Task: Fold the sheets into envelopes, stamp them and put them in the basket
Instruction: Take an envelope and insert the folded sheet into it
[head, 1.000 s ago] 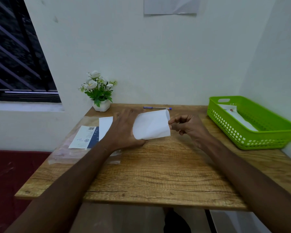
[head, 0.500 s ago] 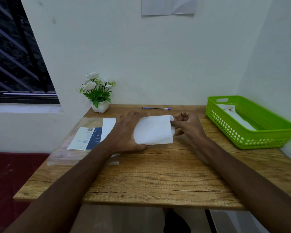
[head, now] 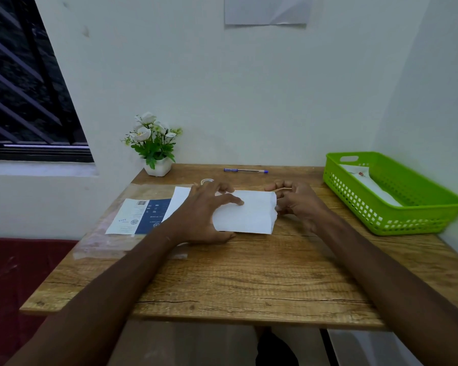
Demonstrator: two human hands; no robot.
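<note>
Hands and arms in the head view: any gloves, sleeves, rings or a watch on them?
None that show. The left hand and right hand are bare, with no gloves or visible rings. Both forearms are uncovered up to the frame edge, with no sleeve cuff, watch or wristband in sight. Fingernails look short; finer marks are too small to tell.

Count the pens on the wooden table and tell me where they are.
1. A blue ballpoint pen lies near the back edge of the wooden table, between the white flower pot and the green plastic basket. No other pens are visible.
</note>
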